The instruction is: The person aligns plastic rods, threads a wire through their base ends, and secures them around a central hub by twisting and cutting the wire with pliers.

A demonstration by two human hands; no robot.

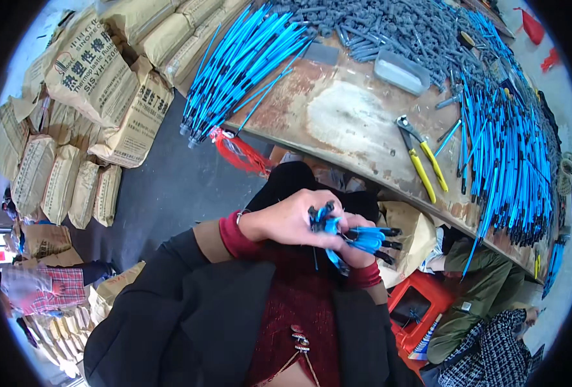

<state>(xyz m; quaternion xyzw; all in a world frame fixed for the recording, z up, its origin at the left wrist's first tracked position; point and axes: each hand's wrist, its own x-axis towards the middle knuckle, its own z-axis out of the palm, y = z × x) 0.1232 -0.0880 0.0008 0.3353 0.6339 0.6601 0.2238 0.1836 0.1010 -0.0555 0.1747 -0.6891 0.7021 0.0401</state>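
Rusty worktable [337, 116], dark floor [170, 187], stacked sacks [92, 77].

A rusty, worn counter [337, 116] curves across the upper part of the view. On it lie yellow-handled pliers [421, 158], a clear plastic tray [401, 71] and a heap of grey plastic parts [402, 29] — with long bundles of blue rods at the left [234, 71] and right [512, 161] edges. A red tie [241, 151] hangs from the counter's edge. Tan paper sacks [99, 84] are stacked on the dark floor [170, 187] at left. Lower right stands a red stool [415, 306], beside another person's green sleeve [479, 290].
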